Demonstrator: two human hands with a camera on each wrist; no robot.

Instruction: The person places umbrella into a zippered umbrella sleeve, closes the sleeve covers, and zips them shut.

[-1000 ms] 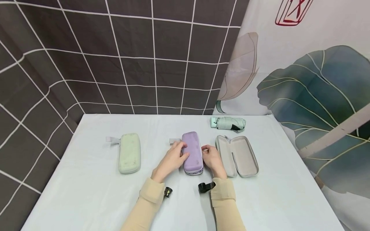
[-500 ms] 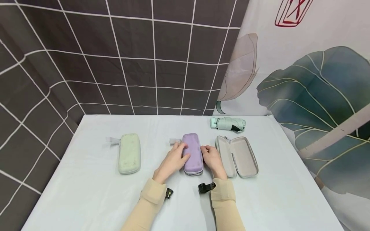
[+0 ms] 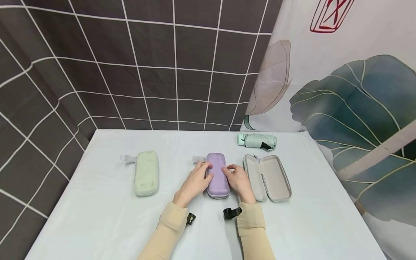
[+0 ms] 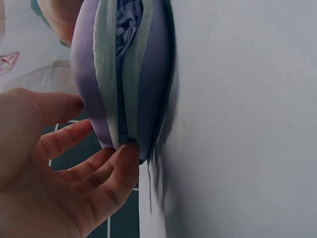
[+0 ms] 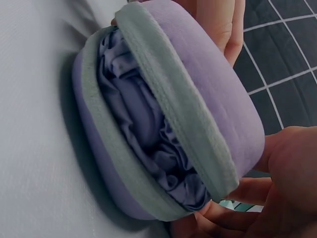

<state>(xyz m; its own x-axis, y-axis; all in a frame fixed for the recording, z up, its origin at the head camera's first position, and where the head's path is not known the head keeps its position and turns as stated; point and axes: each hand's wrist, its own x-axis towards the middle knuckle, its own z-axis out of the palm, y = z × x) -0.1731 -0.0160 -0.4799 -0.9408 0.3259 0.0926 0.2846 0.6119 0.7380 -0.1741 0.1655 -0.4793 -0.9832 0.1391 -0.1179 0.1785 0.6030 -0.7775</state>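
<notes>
Head view | I see left hand [image 3: 195, 180] and right hand [image 3: 236, 179] grasping purple case [image 3: 217, 175] | risk: bunched fabric [image 5: 143, 129] jams the closing lid

White table [image 3: 97, 224] before dark grid-patterned wall [image 3: 97, 54].

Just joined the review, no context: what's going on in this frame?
A person has both hands on a purple case lying on the white table. The left hand holds its left side and the right hand its right, fingers over the lid. The wrist views show the lid not fully closed, with purple fabric bunched in the gap. A closed green case lies to the left, an open grey case to the right, and a folded mint umbrella behind it.
</notes>
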